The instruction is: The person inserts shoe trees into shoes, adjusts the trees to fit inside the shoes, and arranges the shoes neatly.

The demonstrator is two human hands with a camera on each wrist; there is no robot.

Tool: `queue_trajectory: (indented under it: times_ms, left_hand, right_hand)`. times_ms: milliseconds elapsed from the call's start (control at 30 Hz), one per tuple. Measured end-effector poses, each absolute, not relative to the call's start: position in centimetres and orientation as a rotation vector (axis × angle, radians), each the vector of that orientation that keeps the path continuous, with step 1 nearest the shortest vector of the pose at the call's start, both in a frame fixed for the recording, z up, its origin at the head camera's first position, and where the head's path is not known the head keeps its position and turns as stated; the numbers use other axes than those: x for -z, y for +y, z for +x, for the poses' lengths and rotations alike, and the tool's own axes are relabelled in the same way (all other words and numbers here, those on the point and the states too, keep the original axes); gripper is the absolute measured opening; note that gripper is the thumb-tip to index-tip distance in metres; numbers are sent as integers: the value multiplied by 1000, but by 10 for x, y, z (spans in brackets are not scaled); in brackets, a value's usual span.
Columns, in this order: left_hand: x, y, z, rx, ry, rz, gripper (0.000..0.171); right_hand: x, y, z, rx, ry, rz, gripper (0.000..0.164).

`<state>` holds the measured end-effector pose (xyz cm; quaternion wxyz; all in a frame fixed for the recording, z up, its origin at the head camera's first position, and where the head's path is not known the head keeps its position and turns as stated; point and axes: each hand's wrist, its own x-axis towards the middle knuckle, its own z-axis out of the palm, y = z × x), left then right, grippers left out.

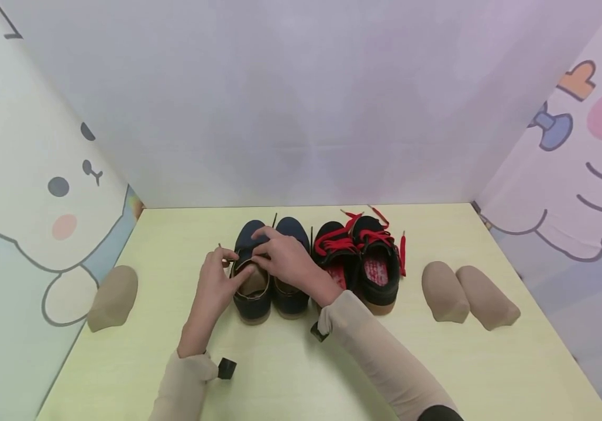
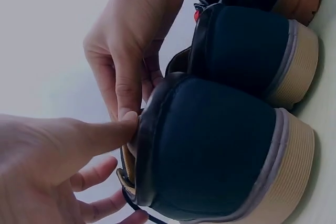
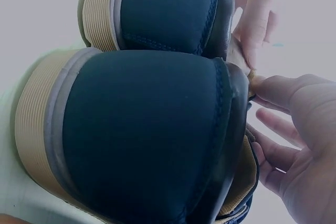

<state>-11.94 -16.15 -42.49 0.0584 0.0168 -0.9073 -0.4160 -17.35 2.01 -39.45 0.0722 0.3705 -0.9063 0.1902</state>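
My left hand (image 1: 217, 280) is at the opening of the left navy shoe (image 1: 252, 307), thumb over the opening and fingers curled round its left side. My right hand (image 1: 287, 257) reaches across from the right and pinches the tongue between thumb and fingers. In the left wrist view the two hands meet above the dark padded collar of this shoe (image 2: 210, 145). A beige surface (image 1: 253, 280) shows inside its opening. Beside it stands the other navy shoe (image 1: 292, 304), partly covered by the right hand; its heel (image 3: 142, 129) fills the right wrist view.
A pair of black shoes with red laces (image 1: 382, 298) stands to the right, the right forearm overlapping one. Two beige shoe inserts (image 1: 445, 292) lie farther right, and another beige insert (image 1: 113, 298) lies at the left table edge. Printed curtains (image 1: 301, 117) enclose the table.
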Motion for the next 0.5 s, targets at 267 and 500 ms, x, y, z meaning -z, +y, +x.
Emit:
queue_trajectory:
  times_ms: [267, 500]
  left_hand:
    - [432, -159, -126, 1189, -2719, 10, 40]
    - [434, -156, -126, 1043, -2730, -24, 40]
  right_hand:
    - [395, 21, -174, -580, -2730, 1104, 17]
    - [398, 19, -174, -578, -2726, 1110, 17]
